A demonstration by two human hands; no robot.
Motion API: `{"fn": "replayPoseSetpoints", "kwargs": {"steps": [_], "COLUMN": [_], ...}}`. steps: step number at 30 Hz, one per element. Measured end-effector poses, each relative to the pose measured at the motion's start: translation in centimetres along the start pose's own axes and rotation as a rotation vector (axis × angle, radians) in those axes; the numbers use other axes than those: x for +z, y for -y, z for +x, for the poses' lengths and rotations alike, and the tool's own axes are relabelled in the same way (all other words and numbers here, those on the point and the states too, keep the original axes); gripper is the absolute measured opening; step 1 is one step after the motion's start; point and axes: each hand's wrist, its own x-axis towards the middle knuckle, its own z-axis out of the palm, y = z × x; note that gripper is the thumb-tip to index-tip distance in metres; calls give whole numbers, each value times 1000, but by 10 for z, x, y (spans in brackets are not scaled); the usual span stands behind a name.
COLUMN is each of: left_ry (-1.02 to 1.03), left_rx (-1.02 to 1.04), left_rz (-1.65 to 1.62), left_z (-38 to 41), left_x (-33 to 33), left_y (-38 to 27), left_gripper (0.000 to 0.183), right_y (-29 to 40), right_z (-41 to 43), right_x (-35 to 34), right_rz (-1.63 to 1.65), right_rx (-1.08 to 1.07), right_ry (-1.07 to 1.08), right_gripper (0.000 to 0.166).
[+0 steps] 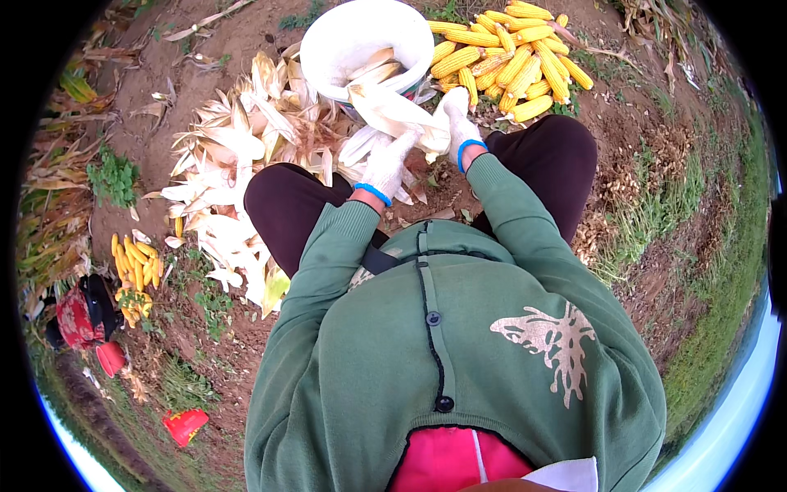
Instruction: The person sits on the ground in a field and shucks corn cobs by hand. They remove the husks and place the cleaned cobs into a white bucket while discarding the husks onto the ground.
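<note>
In white knitted gloves with blue cuffs, both hands are on one ear of corn in its pale husk (pixel 393 114). My left hand (pixel 387 163) grips it from the near side, around the middle. My right hand (pixel 460 120) holds the husk at the thick right end. No yellow kernels show on this ear. Its far tip lies over the near rim of a white plastic bucket (pixel 335 37), which has more husk-covered ears (pixel 376 66) inside. Peeled yellow corn cobs (pixel 516 58) lie heaped just beyond my right hand.
Dry corn husks (pixel 227 141) are piled left of the bucket, reaching my left knee (pixel 283 209). Further left lie a smaller heap of yellow cobs (pixel 136 264), a person in red patterned clothing (pixel 80 313), a red bucket (pixel 111 358) and a red bag (pixel 185 425). Cornstalks (pixel 58 178) border the soil.
</note>
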Motion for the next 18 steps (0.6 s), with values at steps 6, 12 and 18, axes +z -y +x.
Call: {"fn": "replayPoseSetpoints", "kwargs": {"steps": [6,12,18], "left_ry": [-42,-29,-2], "left_rx": [-127,12,25], "left_rz": [156,209,192], "left_z": [-11,-4,-6], "left_x": [18,13,23], "left_y": [-16,6,-3], "left_gripper": [61,63,58], "right_y": [1,4,4], "right_z": [7,-8,-12], "right_x": [-7,-2,1], "right_rz": [-24,-25,-126], "right_rx": [-9,-16,-26], "right_ry": [-17,-8,-104], "right_gripper": [74,75,76]}}
